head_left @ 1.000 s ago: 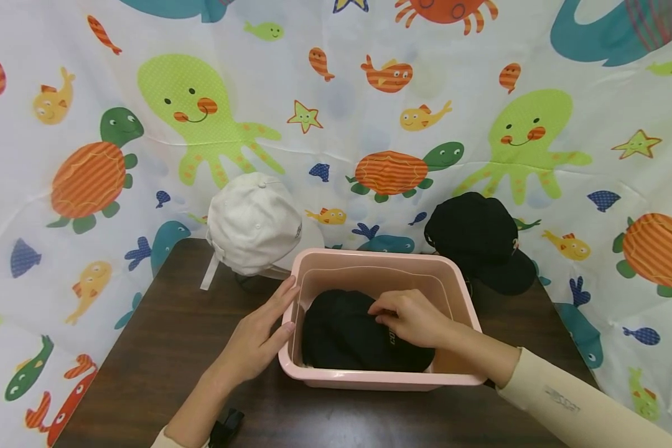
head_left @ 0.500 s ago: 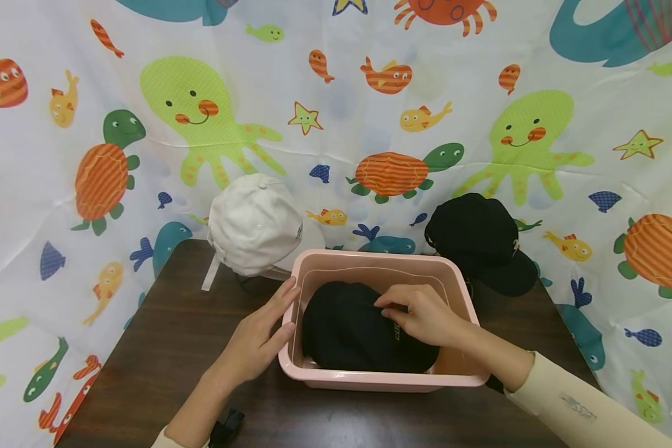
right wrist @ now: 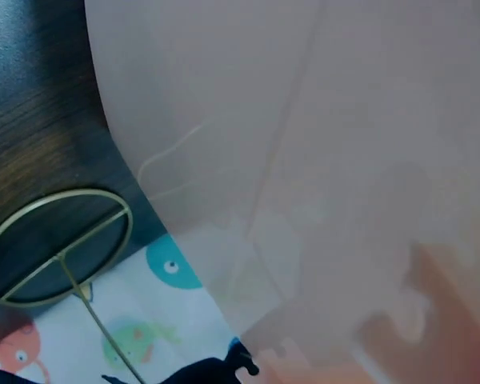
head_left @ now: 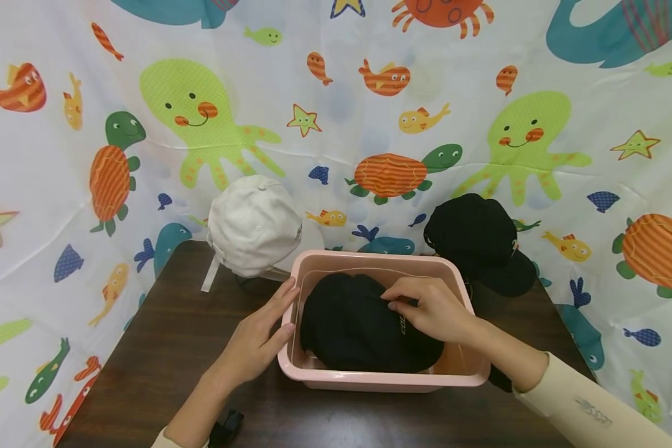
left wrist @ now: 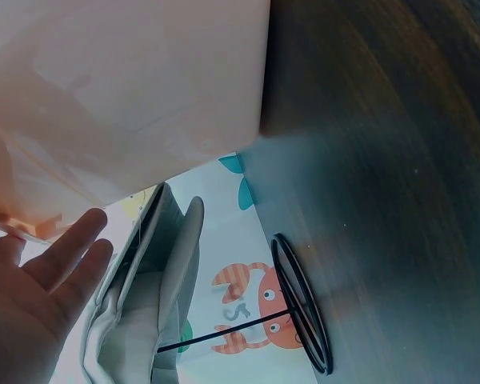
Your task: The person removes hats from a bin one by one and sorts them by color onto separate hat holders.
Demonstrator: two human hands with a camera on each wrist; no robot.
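A black cap point(head_left: 347, 330) with lettering on its front lies inside the pink plastic bin point(head_left: 381, 378). My right hand point(head_left: 434, 311) reaches over the bin's right side and pinches the cap near the lettering; the fingertips are partly hidden against the dark cloth. On the left rim rests my left hand point(head_left: 257, 339), its fingers fairly straight. The left wrist view shows that hand point(left wrist: 32, 296) beside the bin wall point(left wrist: 144, 96). In the right wrist view the bin's outer wall point(right wrist: 304, 160) fills most of the picture, and the right hand is out of sight.
Behind the bin, a white cap point(head_left: 252, 227) sits on a black wire stand point(left wrist: 304, 308) at left. At right another black cap point(head_left: 473, 233) hangs on a gold wire stand point(right wrist: 60, 252). A sea-animal curtain point(head_left: 336, 143) backs the dark wooden table point(head_left: 190, 330).
My right hand has shifted slightly up and to the right, and the black cap in the bin has risen a little with it. The left hand has stayed on the rim.
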